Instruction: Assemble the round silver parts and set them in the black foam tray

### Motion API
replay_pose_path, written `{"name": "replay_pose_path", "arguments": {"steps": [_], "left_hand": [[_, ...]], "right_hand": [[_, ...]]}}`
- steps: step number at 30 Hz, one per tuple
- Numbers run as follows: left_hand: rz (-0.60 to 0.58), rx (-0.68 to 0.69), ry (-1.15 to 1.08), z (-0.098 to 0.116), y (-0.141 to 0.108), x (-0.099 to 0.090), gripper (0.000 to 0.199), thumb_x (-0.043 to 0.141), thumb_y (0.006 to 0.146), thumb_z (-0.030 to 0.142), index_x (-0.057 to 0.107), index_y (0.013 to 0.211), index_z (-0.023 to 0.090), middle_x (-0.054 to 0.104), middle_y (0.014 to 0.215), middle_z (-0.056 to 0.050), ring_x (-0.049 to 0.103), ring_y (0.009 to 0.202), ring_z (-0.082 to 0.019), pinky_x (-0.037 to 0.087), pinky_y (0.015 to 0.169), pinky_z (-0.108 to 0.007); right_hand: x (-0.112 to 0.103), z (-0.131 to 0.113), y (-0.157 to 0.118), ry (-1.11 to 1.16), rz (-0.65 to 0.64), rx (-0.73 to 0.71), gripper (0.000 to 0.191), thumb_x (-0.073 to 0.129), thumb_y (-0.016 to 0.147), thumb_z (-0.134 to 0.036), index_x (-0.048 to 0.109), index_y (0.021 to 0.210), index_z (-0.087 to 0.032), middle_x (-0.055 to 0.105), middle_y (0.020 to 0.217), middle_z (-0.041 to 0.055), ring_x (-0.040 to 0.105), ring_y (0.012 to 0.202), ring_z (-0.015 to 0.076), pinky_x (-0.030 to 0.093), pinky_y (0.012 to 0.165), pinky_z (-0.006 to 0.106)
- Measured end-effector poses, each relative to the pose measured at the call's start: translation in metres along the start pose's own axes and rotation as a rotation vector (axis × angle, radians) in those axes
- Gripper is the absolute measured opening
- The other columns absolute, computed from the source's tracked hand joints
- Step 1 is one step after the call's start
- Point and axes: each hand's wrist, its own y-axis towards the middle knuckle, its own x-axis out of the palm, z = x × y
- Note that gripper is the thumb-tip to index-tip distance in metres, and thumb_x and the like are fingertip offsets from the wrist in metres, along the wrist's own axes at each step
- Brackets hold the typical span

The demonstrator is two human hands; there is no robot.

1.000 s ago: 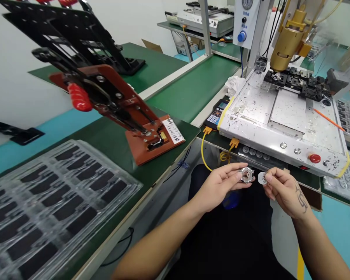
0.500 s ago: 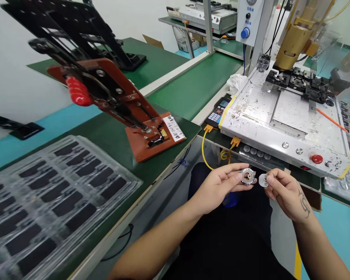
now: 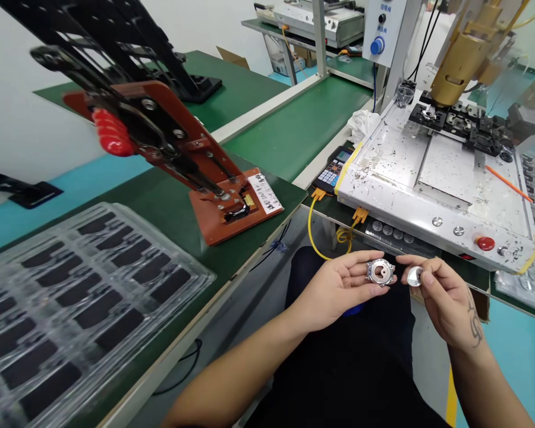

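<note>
**2 hands, 2 small parts, held over the lap in front of the bench**

Nearest the camera, both forearms reach forward over dark clothing. The left hand (image 3: 339,285) lies palm up, its fingers curled narrowly around a round metal ring part (image 3: 380,271) that is pinched at the fingertips, its open centre facing up. Just beside it, the right hand (image 3: 441,297) pinches a small silvery disc (image 3: 414,276) between thumb and forefinger, the other fingers folded loosely underneath. Ring and disc sit close together but apart, both held in the air below the bench edge.

To the left, a clear plastic tray (image 3: 84,297) with rows of dark pockets lies on the green bench top (image 3: 160,202). Beyond it stands a red-brown toggle press fixture (image 3: 223,202) with a red handle grip (image 3: 109,134), its arm raised at a slant; a white label sits on its base.

Directly ahead of the hands, a yellow cable (image 3: 312,229) loops down from the bench edge. Above it is a white machine bed (image 3: 432,178), speckled with dark marks, carrying a red button (image 3: 485,243) at its front. A keypad controller (image 3: 334,169) lies at its left corner, with a white rag (image 3: 363,125) behind.

Further back, a brass-coloured head (image 3: 461,59) hangs over a row of black fixtures (image 3: 468,125). A control box with a blue knob (image 3: 377,45) is mounted on the post to its left.
</note>
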Motion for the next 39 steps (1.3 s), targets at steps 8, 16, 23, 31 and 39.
{"name": "replay_pose_path", "arguments": {"steps": [8, 16, 23, 31, 39], "left_hand": [[0.030, 0.018, 0.058, 0.000, -0.002, 0.003, 0.062, 0.093, 0.080, 0.017, 0.071, 0.138, 0.018, 0.082, 0.128, -0.011, 0.079, 0.118, -0.030, 0.060, 0.114, -0.047], [0.050, 0.089, 0.202, 0.007, -0.007, 0.011, 0.054, 0.092, 0.079, 0.017, 0.073, 0.129, 0.015, 0.084, 0.121, -0.009, 0.081, 0.115, -0.028, 0.064, 0.109, -0.043], [0.042, 0.123, 0.281, 0.008, -0.009, 0.012, 0.053, 0.093, 0.079, 0.021, 0.072, 0.127, 0.014, 0.085, 0.118, -0.009, 0.083, 0.109, -0.027, 0.067, 0.104, -0.039], [0.048, 0.292, 0.500, 0.012, -0.012, 0.015, 0.048, 0.091, 0.081, 0.020, 0.074, 0.126, 0.015, 0.086, 0.111, -0.006, 0.084, 0.096, -0.021, 0.069, 0.096, -0.030], [0.073, 0.330, 0.588, 0.010, -0.012, 0.011, 0.045, 0.092, 0.081, 0.024, 0.075, 0.123, 0.016, 0.085, 0.107, -0.005, 0.084, 0.091, -0.020, 0.070, 0.091, -0.029]], "right_hand": [[0.000, 0.001, -0.014, 0.089, -0.042, -0.004, 0.024, 0.071, 0.102, -0.044, 0.062, 0.090, -0.026, 0.080, 0.115, 0.0128, 0.069, 0.127, 0.0350, 0.057, 0.102, 0.051], [-0.001, 0.000, -0.015, 0.090, -0.081, -0.054, 0.018, 0.067, 0.106, -0.037, 0.061, 0.093, -0.026, 0.079, 0.121, 0.0117, 0.070, 0.122, 0.0309, 0.056, 0.100, 0.048], [-0.002, 0.002, -0.015, 0.125, -0.127, -0.091, 0.013, 0.063, 0.109, -0.032, 0.063, 0.097, -0.026, 0.078, 0.128, 0.0094, 0.071, 0.116, 0.0258, 0.055, 0.100, 0.043], [0.000, 0.002, -0.014, 0.149, -0.147, -0.045, 0.014, 0.067, 0.107, -0.033, 0.062, 0.096, -0.026, 0.077, 0.129, 0.0103, 0.071, 0.113, 0.0265, 0.055, 0.101, 0.045], [-0.002, 0.006, -0.013, 0.134, -0.147, -0.080, 0.015, 0.065, 0.108, -0.033, 0.061, 0.095, -0.026, 0.076, 0.132, 0.0097, 0.072, 0.110, 0.0251, 0.055, 0.100, 0.045]]}}
